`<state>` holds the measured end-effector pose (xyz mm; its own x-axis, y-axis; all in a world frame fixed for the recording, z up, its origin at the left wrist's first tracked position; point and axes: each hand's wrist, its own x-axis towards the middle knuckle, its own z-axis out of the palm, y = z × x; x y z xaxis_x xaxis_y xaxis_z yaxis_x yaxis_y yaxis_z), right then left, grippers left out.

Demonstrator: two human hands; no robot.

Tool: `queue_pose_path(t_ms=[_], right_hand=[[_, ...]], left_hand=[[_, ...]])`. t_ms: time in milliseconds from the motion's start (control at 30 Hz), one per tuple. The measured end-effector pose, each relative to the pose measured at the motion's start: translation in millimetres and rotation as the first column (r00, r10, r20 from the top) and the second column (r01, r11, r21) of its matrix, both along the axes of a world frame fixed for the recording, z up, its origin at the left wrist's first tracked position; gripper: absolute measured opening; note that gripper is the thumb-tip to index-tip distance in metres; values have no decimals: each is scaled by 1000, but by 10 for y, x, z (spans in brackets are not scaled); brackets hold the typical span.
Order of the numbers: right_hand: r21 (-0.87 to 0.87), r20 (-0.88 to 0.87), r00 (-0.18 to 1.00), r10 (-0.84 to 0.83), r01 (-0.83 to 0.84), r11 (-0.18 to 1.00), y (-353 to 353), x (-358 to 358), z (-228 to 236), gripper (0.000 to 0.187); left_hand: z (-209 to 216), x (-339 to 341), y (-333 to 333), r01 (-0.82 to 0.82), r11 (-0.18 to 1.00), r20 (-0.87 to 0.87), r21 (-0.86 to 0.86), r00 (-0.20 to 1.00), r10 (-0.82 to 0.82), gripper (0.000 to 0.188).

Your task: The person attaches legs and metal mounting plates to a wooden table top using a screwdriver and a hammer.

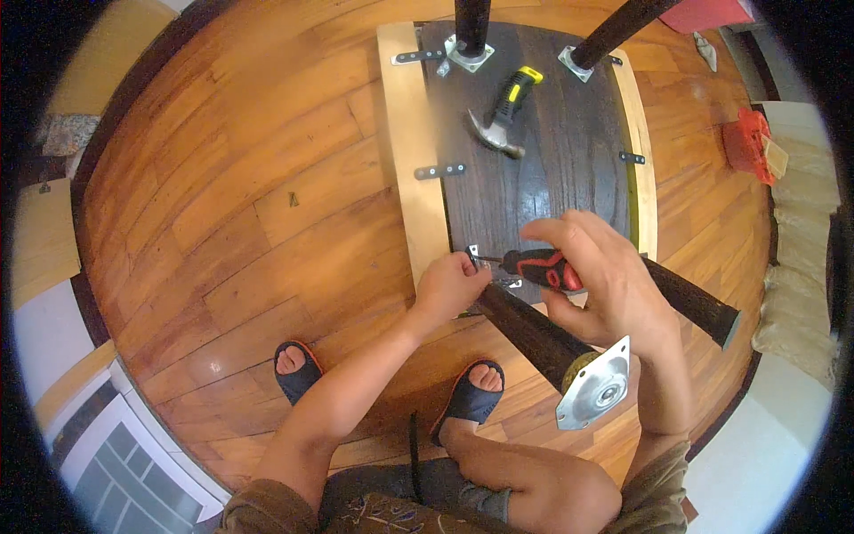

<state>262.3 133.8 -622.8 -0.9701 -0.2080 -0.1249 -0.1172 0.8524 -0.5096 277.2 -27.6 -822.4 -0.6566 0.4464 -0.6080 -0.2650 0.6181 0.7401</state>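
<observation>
My right hand (614, 276) curls loosely around the black-and-red handle of a screwdriver (547, 267). The screwdriver's thin shaft points left, at the near-left corner of an upturned dark wood tabletop (560, 191). At that corner my left hand (452, 287) is closed in a pinch beside the tip and a small dark metal piece (472, 257); whatever lies between its fingers is hidden. A dark round table leg (538, 338) rises from this corner, with a silver metal plate (596, 387) on its near end. A claw hammer (507, 107) with a black-and-yellow grip lies farther up the tabletop.
Two far legs (471, 31) stand on square metal plates; another leg (694, 303) juts out at right. Black flat brackets (440, 171) bridge the tabletop and pale side boards (409, 151). A red bin (749, 142) stands right on the wood floor (249, 178). My sandalled feet are below.
</observation>
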Motion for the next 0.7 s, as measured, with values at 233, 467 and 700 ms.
queue_pose_path(t_ms=[233,467,700], right_hand=[[105,33,999,-42,38,994,42,20,-13,30],[242,105,978,-180,150,959,36,38,3,31],[58,24,998,52,-53,997,78,65,44,38]], left_hand=[[92,23,65,-65,998,-30,8,997,66,25],[100,-71,127,62,996,-291,65,956,-40,21],[189,-174,138,153,988,-216,-3,965,-150,14]])
